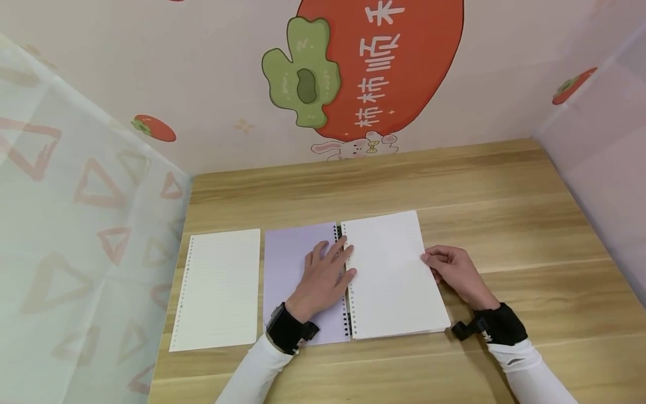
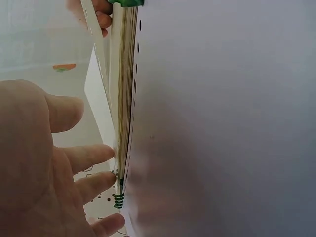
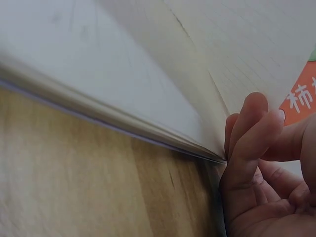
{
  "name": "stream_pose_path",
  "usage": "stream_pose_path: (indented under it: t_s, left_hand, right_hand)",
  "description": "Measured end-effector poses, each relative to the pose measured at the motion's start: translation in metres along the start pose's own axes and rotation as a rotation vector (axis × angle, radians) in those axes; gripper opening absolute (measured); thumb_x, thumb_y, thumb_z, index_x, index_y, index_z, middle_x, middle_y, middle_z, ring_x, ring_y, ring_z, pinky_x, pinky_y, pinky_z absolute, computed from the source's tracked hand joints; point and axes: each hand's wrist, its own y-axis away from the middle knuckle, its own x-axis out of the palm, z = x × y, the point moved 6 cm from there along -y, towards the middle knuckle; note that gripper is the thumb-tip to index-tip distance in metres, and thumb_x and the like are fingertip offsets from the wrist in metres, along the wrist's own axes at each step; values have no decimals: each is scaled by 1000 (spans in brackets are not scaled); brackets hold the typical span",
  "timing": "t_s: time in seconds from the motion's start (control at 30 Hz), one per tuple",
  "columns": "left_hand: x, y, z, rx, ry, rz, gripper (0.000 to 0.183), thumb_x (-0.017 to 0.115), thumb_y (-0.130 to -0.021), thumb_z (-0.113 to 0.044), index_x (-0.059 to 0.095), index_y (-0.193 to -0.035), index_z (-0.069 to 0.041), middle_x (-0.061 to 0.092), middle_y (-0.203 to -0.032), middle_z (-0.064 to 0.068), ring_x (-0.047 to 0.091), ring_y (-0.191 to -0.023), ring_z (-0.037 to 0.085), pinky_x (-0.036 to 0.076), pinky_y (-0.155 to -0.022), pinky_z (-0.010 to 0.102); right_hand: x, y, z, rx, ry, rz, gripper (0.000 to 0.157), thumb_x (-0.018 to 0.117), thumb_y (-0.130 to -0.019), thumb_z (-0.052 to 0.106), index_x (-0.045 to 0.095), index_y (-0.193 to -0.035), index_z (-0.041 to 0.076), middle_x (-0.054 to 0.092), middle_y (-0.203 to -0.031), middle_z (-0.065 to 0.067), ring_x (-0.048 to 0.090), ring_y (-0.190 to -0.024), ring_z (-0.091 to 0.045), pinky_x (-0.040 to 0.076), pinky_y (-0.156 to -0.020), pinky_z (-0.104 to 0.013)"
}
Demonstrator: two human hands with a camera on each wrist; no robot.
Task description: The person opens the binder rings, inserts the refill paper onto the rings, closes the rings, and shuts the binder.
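Observation:
A loose-leaf notebook lies open on the table, its purple cover folded to the left and its stack of white pages on the right. My left hand rests with spread fingers across the binding, fingertips touching the punched edge of the pages. At the right edge of the stack, my right hand pinches a white page between thumb and fingers. That page stands raised from the rest in the right wrist view. Green-tinted binding rings show near my left fingertips in the left wrist view.
A loose lined sheet with punched holes lies left of the purple cover. The wooden table meets a back wall printed with a big persimmon. Side walls stand at left and right.

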Motion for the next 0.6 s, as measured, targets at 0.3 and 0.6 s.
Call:
stream_pose_path:
  t_s: [0.3, 0.6]
  left_hand:
    - [3, -1, 0, -11, -15, 8, 58, 39, -109, -44, 46, -158, -14, 31, -169, 11, 28, -147, 42, 23, -114, 64]
    - [0, 0, 2, -20, 0, 10, 56, 46, -107, -41, 48, -156, -12, 31, -168, 11, 30, -144, 41, 23, -114, 63]
  right_hand:
    - [-1, -2, -2, 9, 0, 2, 52, 66, -100, 35, 64, -127, -9, 72, -82, -8, 61, -62, -14, 54, -58, -28]
    - [-3, 0, 2, -14, 33, 4, 50, 65, -100, 36, 66, -125, -8, 70, -77, -7, 59, -60, -16, 51, -55, -27]
